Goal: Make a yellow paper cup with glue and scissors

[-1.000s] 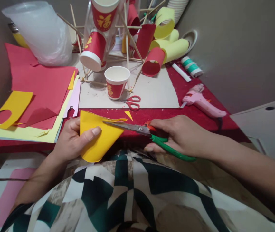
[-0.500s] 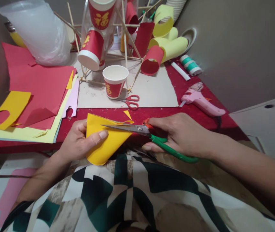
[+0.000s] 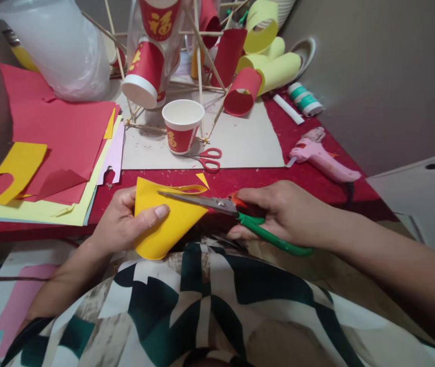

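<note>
A folded piece of yellow paper (image 3: 171,221) is pinched in my left hand (image 3: 120,219), thumb in front and fingers behind. My right hand (image 3: 278,209) grips a pair of green-handled scissors (image 3: 273,234), its fingers partly hidden by the handles. Their blades lie across the upper part of the paper, where a narrow strip curls up along the top edge. Just beyond the paper, a small yellow scrap (image 3: 202,179) lies on the red tablecloth.
Behind stand a paper cup (image 3: 183,125), red-handled scissors (image 3: 210,159) and a wooden stick frame (image 3: 198,76). Sheets of coloured paper (image 3: 64,148) are stacked left. On the right are a pink glue gun (image 3: 324,155), a thread spool (image 3: 304,99) and rolled paper tubes (image 3: 242,92).
The scissor blades look closer together, and the strip at the paper's top edge sits slightly differently. Both hands keep their hold; the view has shifted a little.
</note>
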`<state>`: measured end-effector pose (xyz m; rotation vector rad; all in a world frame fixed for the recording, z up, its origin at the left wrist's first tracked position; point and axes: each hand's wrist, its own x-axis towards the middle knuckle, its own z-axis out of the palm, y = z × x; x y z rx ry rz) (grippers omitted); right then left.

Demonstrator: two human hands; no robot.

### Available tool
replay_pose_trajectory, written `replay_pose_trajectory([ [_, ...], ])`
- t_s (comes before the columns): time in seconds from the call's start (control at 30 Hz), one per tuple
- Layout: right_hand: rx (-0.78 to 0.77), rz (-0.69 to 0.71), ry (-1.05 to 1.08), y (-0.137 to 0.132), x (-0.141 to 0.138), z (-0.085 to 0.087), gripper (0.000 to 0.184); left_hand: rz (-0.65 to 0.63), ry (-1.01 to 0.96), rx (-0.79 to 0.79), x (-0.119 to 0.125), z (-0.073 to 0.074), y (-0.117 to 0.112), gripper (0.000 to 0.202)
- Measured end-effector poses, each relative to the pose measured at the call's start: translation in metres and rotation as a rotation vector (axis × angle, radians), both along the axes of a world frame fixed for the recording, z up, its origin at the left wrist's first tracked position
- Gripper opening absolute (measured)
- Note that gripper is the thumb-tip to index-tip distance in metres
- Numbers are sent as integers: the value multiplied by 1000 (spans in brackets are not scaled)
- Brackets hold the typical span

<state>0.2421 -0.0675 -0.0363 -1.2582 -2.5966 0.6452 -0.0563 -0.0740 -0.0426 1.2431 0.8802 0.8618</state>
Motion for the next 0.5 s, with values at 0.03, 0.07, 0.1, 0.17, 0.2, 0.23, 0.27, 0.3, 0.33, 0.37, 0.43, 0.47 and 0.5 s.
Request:
replay_pose_trajectory([
  [0.03, -13, 3, -6, 0, 0, 1, 71, 2, 0, 10, 0, 0, 1, 27],
  [0.07, -18, 2, -11, 1, 0, 2, 71, 5, 1, 21, -1, 0, 2, 28],
  [0.1, -22, -1, -15, 1, -1, 3, 71, 8, 2, 34, -1, -1, 2, 29],
  [0.17, -24, -8, -26, 2, -2, 6, 70, -3, 9, 41, -1, -1, 3, 30],
  [0.2, -27, -7, -37, 2, -2, 8, 70, -17, 8, 39, -1, -2, 4, 30],
  [0.23, -34, 2, -56, 3, -2, 9, 70, -31, 6, 35, -1, -2, 4, 29],
  [0.27, -34, 8, -73, 3, -3, 10, 69, -40, 2, 34, 0, -2, 4, 29],
  [0.3, -23, 10, -83, 4, -3, 11, 69, -50, 3, 37, 1, -2, 4, 29],
  [0.33, -3, 8, -87, 5, -4, 11, 70, -57, 11, 43, 3, -2, 5, 30],
  [0.37, 16, 4, -89, 7, -5, 12, 71, -63, 24, 50, 4, -2, 6, 32],
  [0.43, 35, -10, -98, 11, -8, 15, 71, -76, 53, 48, 8, 0, 11, 35],
  [0.47, 37, -21, -106, 14, -10, 17, 71, -75, 58, 45, 10, 2, 14, 35],
  [0.5, 41, -32, -113, 17, -13, 20, 72, -63, 56, 40, 11, 4, 18, 33],
])
